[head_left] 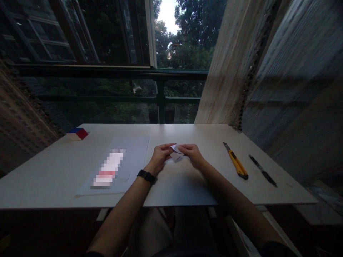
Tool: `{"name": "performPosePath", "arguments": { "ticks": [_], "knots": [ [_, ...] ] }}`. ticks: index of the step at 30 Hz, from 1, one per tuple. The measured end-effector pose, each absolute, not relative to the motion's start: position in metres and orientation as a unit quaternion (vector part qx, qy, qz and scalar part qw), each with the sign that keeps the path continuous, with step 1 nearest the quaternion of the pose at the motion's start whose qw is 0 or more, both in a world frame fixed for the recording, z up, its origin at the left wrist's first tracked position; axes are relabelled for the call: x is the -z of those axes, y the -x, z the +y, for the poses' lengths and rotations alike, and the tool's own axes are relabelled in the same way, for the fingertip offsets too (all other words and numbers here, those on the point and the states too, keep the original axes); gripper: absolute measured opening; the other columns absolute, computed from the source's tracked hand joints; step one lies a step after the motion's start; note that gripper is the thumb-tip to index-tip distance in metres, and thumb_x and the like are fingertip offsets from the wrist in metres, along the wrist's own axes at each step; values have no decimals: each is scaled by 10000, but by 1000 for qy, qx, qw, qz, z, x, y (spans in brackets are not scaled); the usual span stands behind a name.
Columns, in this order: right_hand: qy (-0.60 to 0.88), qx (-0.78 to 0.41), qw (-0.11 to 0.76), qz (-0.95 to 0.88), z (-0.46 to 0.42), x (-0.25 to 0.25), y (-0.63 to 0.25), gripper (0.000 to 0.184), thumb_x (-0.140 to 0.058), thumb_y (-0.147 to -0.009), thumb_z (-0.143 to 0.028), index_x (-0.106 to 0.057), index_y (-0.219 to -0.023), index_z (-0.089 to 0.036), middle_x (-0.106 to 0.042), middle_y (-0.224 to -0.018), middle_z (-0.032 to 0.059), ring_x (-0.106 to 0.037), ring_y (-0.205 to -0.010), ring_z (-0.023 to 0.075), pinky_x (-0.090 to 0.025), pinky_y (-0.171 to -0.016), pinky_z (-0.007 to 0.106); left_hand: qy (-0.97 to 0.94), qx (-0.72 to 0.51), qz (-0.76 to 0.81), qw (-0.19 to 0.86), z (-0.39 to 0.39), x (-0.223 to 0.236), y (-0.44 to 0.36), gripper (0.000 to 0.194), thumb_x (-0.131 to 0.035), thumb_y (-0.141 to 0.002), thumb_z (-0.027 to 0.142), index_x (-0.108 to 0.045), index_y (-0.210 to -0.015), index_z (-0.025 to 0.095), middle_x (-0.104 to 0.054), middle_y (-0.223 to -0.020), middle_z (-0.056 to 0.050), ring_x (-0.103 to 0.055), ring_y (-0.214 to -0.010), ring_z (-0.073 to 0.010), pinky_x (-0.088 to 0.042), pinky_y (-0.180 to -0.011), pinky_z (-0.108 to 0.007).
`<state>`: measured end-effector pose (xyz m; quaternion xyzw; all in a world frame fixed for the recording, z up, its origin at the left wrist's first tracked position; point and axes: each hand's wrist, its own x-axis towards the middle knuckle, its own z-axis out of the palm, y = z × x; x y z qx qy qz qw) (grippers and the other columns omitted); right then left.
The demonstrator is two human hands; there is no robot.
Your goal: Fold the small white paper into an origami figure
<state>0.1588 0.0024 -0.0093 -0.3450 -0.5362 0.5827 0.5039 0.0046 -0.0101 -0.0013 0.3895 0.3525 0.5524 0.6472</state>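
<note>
White paper, seemingly part-folded, is pinched in the fingers of both left hand and right hand above the tabletop, yellow cutter at three o'clock; handling it further calls for light, even pressure.

On the white table, a cube with blue and red faces sits at ten o'clock. At three, a yellow-and-black utility knife points toward eleven; a dark pen lies beyond it. Railing at twelve, pale curtain at one.
</note>
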Motion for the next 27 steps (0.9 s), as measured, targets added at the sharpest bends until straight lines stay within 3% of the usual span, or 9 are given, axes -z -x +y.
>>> {"name": "performPosePath", "arguments": {
  "ticks": [8, 27],
  "knots": [
    [361, -542, 501, -569, 1, 1, -161, 289, -705, -603, -419, -731, -686, -144, -640, -588, 14, -547, -566, 132, -434, -605, 285, -401, -539, 367, 643, -12, -1, -5, 315, -768, -529, 217, -700, -816, 110, -686, -758, -77, -604, -638, -144, -477, -624, -270],
    [343, -583, 487, -553, 4, 3, -164, 268, -727, -588, -350, -737, -760, -145, -675, -630, 35, -568, -584, 138, -434, -614, 293, -466, -543, 385, 583, -9, 8, -6, 330, -754, -568, 277, -710, -854, 118, -698, -740, -78, -615, -618, -149, -469, -603, -255]
  ]
}}
